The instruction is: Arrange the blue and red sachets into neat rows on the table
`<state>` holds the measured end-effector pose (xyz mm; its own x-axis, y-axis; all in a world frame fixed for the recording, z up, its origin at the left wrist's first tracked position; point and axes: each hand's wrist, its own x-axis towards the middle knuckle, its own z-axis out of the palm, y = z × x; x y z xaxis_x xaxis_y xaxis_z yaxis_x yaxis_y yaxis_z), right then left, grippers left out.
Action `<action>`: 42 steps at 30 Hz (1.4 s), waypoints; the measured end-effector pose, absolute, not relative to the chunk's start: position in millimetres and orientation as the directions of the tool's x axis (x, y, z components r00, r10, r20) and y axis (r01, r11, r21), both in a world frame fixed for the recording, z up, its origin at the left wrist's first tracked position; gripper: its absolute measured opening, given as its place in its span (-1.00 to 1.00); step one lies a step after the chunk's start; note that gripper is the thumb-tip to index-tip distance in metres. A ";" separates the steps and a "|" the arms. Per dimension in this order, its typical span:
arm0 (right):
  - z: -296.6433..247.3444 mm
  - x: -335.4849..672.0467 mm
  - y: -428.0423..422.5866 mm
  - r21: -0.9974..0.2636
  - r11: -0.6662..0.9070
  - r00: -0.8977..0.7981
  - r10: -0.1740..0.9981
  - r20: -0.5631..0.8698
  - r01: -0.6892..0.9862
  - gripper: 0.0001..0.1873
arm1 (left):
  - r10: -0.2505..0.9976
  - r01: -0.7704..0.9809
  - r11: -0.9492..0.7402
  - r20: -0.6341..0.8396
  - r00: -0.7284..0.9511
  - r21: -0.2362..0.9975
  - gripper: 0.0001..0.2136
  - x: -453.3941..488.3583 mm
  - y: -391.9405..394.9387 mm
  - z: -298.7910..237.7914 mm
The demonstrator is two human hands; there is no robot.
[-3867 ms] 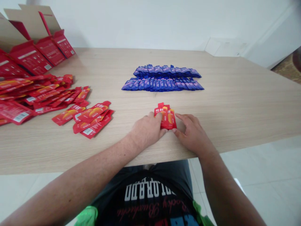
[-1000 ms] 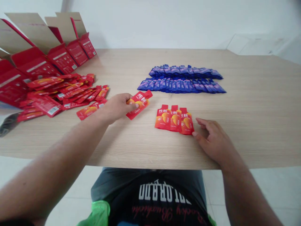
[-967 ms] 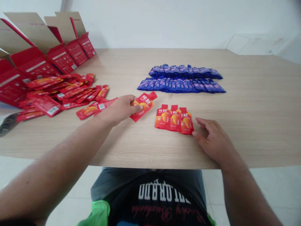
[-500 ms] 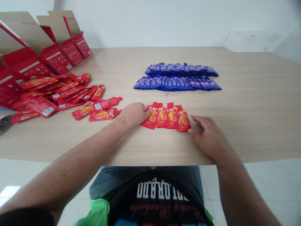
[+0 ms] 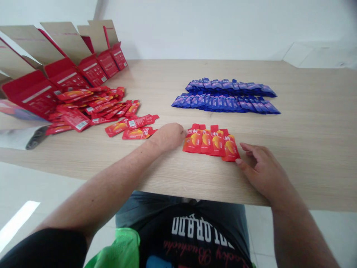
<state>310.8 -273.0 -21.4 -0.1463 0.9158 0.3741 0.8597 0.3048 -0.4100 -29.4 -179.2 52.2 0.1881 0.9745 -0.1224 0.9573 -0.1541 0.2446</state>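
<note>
Several red pouches with yellow fruit printed on them lie face up in an overlapping row in front of me. My left hand is just off the row's left end, its fingers curled in and partly hidden, with nothing visible in them. At the right end, my right hand rests on the table with thumb and fingers apart. Its thumb tip is at the lower corner of the last pouch. Left of my left hand lie two loose red pouches, one barcode side up and one fruit side up.
A heap of red pouches lies on the left, before a line of open red cartons with raised flaps. Two rows of blue pouches stretch across the back of the wooden table. A white wall stands behind.
My left hand has come off the leftmost pouch and moved slightly left of it. My right hand stays by the right end. The view has shifted left and tilted a little.
</note>
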 end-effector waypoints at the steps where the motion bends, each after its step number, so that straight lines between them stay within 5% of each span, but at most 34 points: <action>1: -23.1 312.1 -272.5 -0.405 0.298 -0.142 0.917 0.371 0.864 -0.36 | 0.978 0.961 -0.161 -0.094 0.186 0.224 -0.65 -39.3 -187.9 54.5; 8: -25.6 313.9 -272.9 -0.373 0.273 -0.139 0.928 0.347 0.887 -0.34 | 0.983 0.992 -0.100 0.160 0.088 0.074 -0.73 -144.1 -223.2 61.4; 11: -24.9 313.6 -274.1 -0.365 0.259 -0.133 0.933 0.335 0.894 -0.34 | 0.979 0.988 -0.153 0.135 0.156 -0.032 -0.67 -180.5 -219.0 51.1; 17: -27.9 317.2 -271.8 -0.388 0.273 -0.137 0.930 0.342 0.880 -0.31 | 0.953 0.956 -0.292 0.075 0.294 -0.039 -0.55 -197.1 -210.3 35.1; 22: -29.2 317.5 -271.0 -0.378 0.246 -0.118 0.936 0.331 0.892 -0.33 | 0.980 0.978 -0.199 -0.008 0.199 -0.056 -0.44 -183.2 -206.1 45.0; 25: -29.1 316.3 -271.2 -0.383 0.256 -0.118 0.930 0.347 0.888 -0.31 | 0.992 0.996 -0.094 -0.081 0.094 0.004 -0.37 -170.1 -207.8 57.6; 30: -26.5 313.8 -271.6 -0.389 0.283 -0.136 0.921 0.365 0.877 -0.34 | 0.985 0.992 -0.022 -0.168 0.042 0.121 -0.69 -151.7 -215.8 70.5; 38: -24.1 311.3 -271.0 -0.372 0.330 -0.170 0.900 0.401 0.868 -0.36 | 0.992 0.755 0.115 -0.112 -0.055 0.646 -0.80 -76.5 -205.7 43.6; 42: -22.5 310.2 -271.4 -0.375 0.321 -0.159 0.901 0.402 0.870 -0.38 | 0.995 0.781 0.092 -0.084 -0.051 0.618 -0.84 -44.3 -188.3 39.0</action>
<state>310.2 -271.4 -22.5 -0.1591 0.9015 0.4025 0.8696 0.3210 -0.3752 -44.3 -188.3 39.0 -0.0509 0.9952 -0.0837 0.7808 0.0919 0.6180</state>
